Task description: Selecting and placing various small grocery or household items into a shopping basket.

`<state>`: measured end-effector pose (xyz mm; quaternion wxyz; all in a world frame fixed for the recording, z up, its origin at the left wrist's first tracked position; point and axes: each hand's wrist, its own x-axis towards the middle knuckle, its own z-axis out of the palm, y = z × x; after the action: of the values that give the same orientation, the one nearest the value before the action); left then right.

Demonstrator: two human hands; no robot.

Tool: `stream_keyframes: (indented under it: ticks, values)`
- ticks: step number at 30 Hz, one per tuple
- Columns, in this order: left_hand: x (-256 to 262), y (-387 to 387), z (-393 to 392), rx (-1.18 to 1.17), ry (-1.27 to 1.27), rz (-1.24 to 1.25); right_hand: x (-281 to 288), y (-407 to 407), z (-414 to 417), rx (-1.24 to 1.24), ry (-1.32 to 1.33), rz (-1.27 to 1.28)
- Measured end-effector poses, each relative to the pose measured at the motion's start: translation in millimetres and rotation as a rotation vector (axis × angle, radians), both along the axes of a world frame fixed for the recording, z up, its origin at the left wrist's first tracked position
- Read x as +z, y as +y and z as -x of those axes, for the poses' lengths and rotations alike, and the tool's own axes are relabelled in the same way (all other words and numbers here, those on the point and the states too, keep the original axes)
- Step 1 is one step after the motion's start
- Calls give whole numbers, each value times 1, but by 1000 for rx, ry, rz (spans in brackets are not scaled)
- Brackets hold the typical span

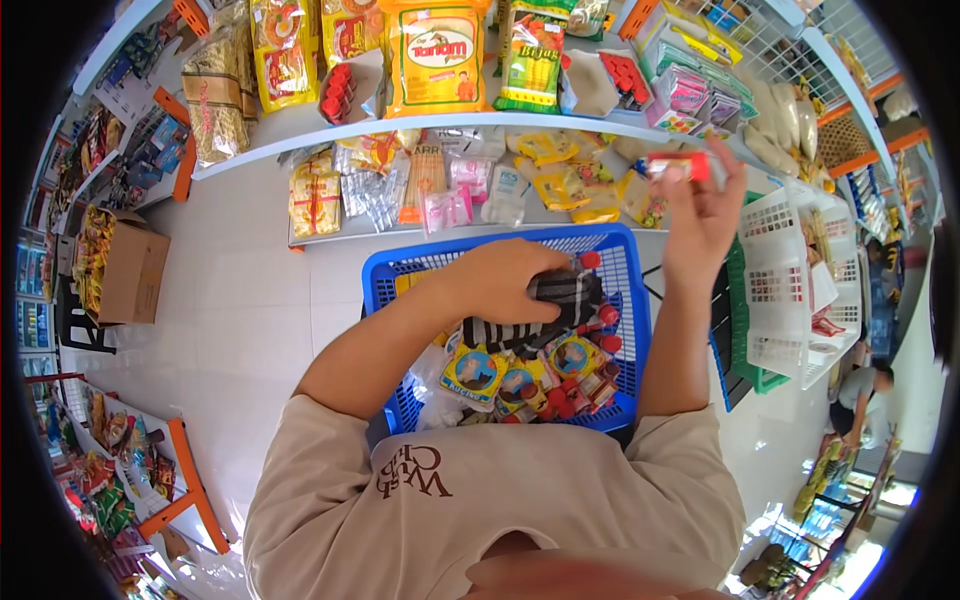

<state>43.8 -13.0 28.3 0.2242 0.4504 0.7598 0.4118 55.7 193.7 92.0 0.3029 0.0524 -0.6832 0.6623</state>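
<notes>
A blue plastic basket stands before me, holding yellow packets, small red-capped bottles and a dark checked cloth. My left hand is inside the basket, its fingers closed around the cloth. Raised over the basket's far right side, my right hand grips a small red-capped bottle with a pale label, slightly blurred. On the shelf beyond, open cartons hold more red-capped bottles, some right of the green packets and others left of the large yellow bag.
The upper shelf's pale front edge crosses above a low shelf of bagged goods. White plastic baskets stand at the right. At the left is an open cardboard box of packets. Another person is at the far right.
</notes>
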Motion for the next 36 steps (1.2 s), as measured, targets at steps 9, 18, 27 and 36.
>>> stream_keyframes:
  ticks: [9, 18, 27, 36]
  values:
    - [-7, 6, -4, -3, 10, -68, -6, 49, 104, 155, -223, 45]
    - [-12, 3, -3, -30, 12, -107, -58, 55, 207, 98, -341, -391]
    - [-6, 0, -3, -6, 59, -116, -88, 50, 268, -115, -433, -797]
    - [-8, -2, -7, -8, 30, -126, -98, 37, 285, -26, -717, -669]
